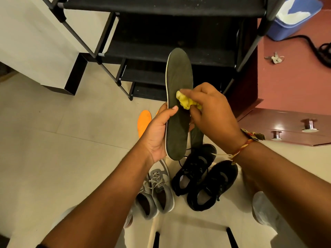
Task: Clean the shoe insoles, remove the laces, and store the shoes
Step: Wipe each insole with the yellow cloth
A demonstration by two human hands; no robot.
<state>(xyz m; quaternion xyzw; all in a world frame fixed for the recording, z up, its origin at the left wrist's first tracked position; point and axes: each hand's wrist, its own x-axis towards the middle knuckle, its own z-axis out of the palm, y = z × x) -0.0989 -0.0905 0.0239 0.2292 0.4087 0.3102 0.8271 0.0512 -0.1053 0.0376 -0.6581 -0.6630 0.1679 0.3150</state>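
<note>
My left hand [158, 129] grips a dark grey-green insole [179, 83] by its lower half and holds it upright in front of the shoe rack. My right hand [209, 108] pinches a crumpled yellow cloth [186, 101] and presses it against the middle of the insole. On the floor below stand a pair of black sneakers [204, 178] with laces and a pair of grey sneakers [155, 190] with laces. A second dark insole [196, 136] lies behind the black pair. An orange insole [144, 122] lies on the floor to the left.
A black shoe rack [161, 51] with bare shelves stands straight ahead. A reddish cabinet with metal knobs [295, 126] is on the right, with keys [275, 58], a black cable and a blue bin [293, 18] beyond it. Pale tiled floor lies to the left.
</note>
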